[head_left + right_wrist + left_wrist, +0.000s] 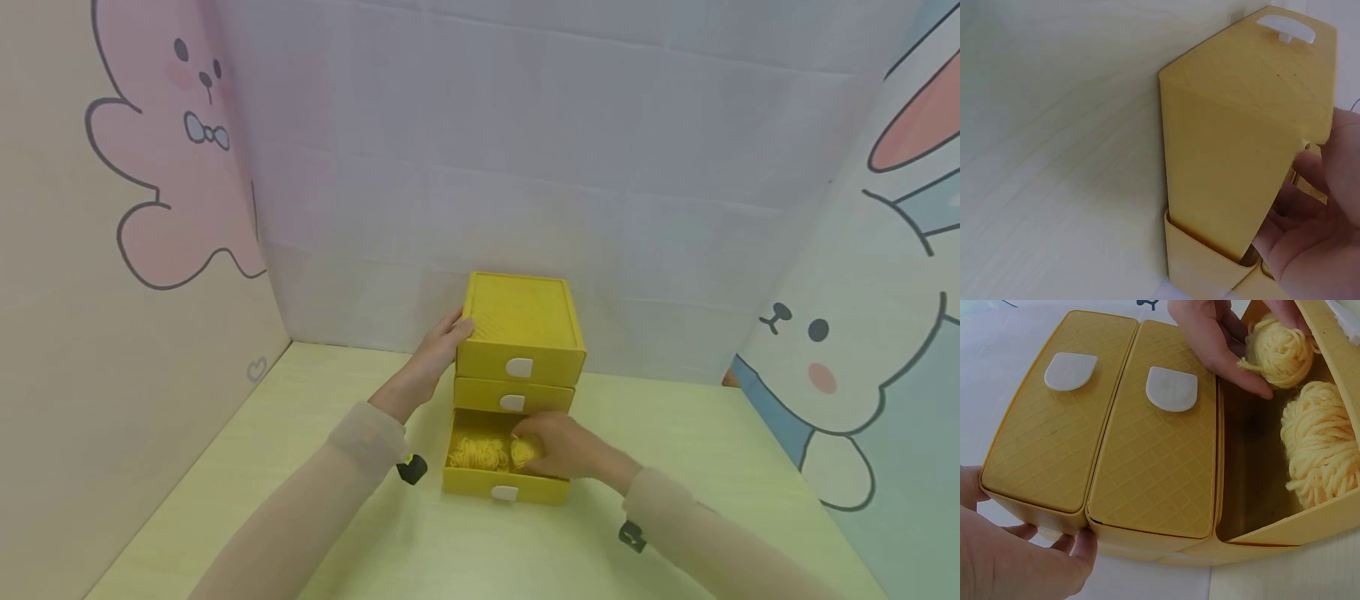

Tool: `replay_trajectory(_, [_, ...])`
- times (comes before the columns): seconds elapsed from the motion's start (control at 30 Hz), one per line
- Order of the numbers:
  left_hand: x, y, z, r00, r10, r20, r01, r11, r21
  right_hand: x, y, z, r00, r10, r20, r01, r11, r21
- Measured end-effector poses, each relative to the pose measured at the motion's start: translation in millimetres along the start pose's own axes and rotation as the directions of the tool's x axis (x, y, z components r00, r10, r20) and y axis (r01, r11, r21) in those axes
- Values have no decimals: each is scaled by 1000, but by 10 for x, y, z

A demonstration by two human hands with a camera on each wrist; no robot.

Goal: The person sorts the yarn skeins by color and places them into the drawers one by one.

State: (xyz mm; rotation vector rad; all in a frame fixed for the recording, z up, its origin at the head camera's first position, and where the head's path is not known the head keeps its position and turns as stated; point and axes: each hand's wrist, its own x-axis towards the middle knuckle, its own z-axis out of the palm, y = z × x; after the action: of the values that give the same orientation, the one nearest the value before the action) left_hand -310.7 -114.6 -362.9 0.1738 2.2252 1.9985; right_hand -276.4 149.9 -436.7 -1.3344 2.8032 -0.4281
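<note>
A yellow three-drawer cabinet (pixel 521 307) stands against the back wall, its bottom drawer (pixel 468 482) pulled out. My left hand (pixel 426 367) rests on the cabinet's left side near the top; in the left wrist view its fingertips touch the side wall. Inside the drawer, my right hand (pixel 561 446) holds a small ball of yellow yarn (pixel 1282 351) between thumb and fingers. Left of it lies a second, larger bundle of yellow yarn (pixel 1319 447). In the right wrist view the drawer wall hides the yarn and part of the right hand (pixel 1322 234).
The upper drawer (pixel 1063 425) and middle drawer (pixel 1154 456) are closed, each with a white tab handle. A pale table top (pixel 675 442) lies around the cabinet. Walls printed with cartoon animals border the left and right, and a white sheet (pixel 540 167) hangs behind.
</note>
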Motion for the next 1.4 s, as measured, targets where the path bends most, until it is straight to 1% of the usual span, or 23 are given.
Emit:
replay_trajectory(0.13, [2, 7, 4, 1000, -1, 1, 1, 1000, 3, 32, 7, 50, 1000, -23, -2, 23, 1000, -19])
replay_trajectory(0.33, [-12, 15, 5, 1000, -9, -1, 9, 1000, 16, 61, 1, 105, 1000, 4, 24, -3, 1000, -29])
replay_trajectory(0.43, [-17, 17, 4, 1000, -9, -5, 9, 1000, 14, 60, -8, 115, 1000, 11, 29, -10, 1000, -21])
replay_trajectory(0.67, [-19, 17, 6, 1000, -5, -4, 5, 1000, 19, 43, 5, 100, 999, 11, 31, -12, 999, 31])
replay_trajectory(0.8, [-18, 18, 4, 1000, -4, 0, 4, 1000, 12, 13, 20, 18, 999, 7, 44, -10, 997, 76])
replay_trajectory(0.97, [-10, 22, -4, 1000, -3, 6, 3, 1000, 5, -81, 27, -137, 998, 49, 41, -55, 986, 155])
replay_trajectory(1.07, [-11, 25, -7, 1000, -6, 8, 5, 1000, 10, -167, 44, -220, 997, 76, 24, -80, 975, 208])
replay_trajectory(1.23, [-17, 26, -6, 1000, -14, 7, 14, 1000, 13, -321, 104, -326, 998, 63, -19, -55, 955, 292])
replay_trajectory(1.3, [-18, 25, -4, 1000, -16, 7, 16, 1000, 13, -380, 128, -359, 997, 63, -33, -50, 950, 307])
replay_trajectory(1.4, [-21, 26, -2, 1000, -16, 6, 16, 1000, 14, -472, 150, -395, 995, 92, -42, -74, 945, 318])
